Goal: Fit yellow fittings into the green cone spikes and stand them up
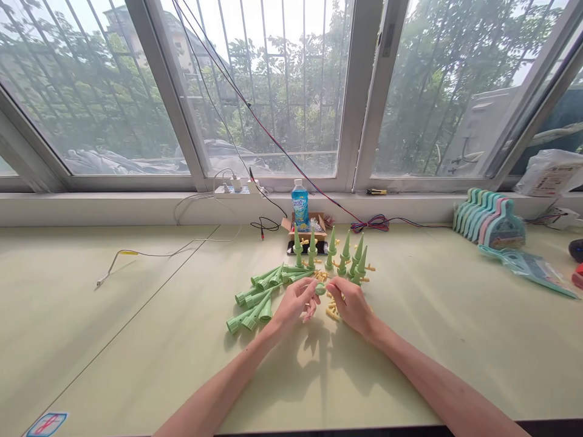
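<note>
Viewing remotely through the head camera. A green piece (320, 289) sits between the two hands, raised over the table (159, 340); a rounded end shows, the rest is covered by fingers. I see the left hand (298, 300) gripping it between thumb and fingers. The right hand (350, 303) is curled, thumb and forefinger brought together just beside the piece; I cannot tell whether anything small is pinched there.

Around the hands: loose green cones (262, 297) lie in a fan on the left, small yellow parts (333, 312) lie by the right hand, and beyond stand upright green spikes (345, 246), several with yellow bits projecting from their sides.

Handling, my estimate: moulded plastic, light, stiff, fairly smooth, unlikely to break under finger pressure. Best hold is around the broad collar; the taper offers less purchase and could roll. I judge the yellow parts the more fragile, better held by the thicker body.

Writing: the blue bottle (300, 206) carries large pale characters, apparently Chinese, too small for me to read surely. The sticker (47, 424) at lower left bears a red mark inside a blue border, illegible. Reddish print on the plastic bag (549, 173) is also unreadable.
</note>
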### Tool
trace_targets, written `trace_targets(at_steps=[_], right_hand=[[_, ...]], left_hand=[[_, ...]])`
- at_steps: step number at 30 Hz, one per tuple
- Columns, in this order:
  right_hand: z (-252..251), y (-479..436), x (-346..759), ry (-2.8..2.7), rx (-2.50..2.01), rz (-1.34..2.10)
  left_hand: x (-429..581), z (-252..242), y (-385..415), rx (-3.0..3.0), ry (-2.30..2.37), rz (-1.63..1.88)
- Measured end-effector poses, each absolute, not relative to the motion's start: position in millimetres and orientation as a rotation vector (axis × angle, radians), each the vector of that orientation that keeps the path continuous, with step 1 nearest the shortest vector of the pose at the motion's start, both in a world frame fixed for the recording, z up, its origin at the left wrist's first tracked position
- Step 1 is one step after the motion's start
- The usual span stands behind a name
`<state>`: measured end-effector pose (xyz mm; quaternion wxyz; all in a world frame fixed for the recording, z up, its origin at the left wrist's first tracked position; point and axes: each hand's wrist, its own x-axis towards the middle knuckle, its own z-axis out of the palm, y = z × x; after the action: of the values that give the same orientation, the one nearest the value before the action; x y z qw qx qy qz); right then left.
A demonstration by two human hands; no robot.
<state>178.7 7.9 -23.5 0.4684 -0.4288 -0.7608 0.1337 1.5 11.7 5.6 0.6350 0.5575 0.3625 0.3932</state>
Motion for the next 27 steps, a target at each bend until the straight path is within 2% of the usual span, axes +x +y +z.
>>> trace_targets(at_steps=[13,20,27], right_hand=[[-24.6,8.7,174.0,-1.797,-1.085,0.388],[-22.8,6.0,167.3,-1.737,-1.088,0.49],[-22.7,6.4,168.4,-1.748,-1.075,0.469]], left_hand=[[2.0,0.2,5.5,1.62,0.937,1.012],[2.1,-6.0,7.1,1.962,0.987,1.188],[5.1,-5.4,5.6,1.911,1.018,1.223]])
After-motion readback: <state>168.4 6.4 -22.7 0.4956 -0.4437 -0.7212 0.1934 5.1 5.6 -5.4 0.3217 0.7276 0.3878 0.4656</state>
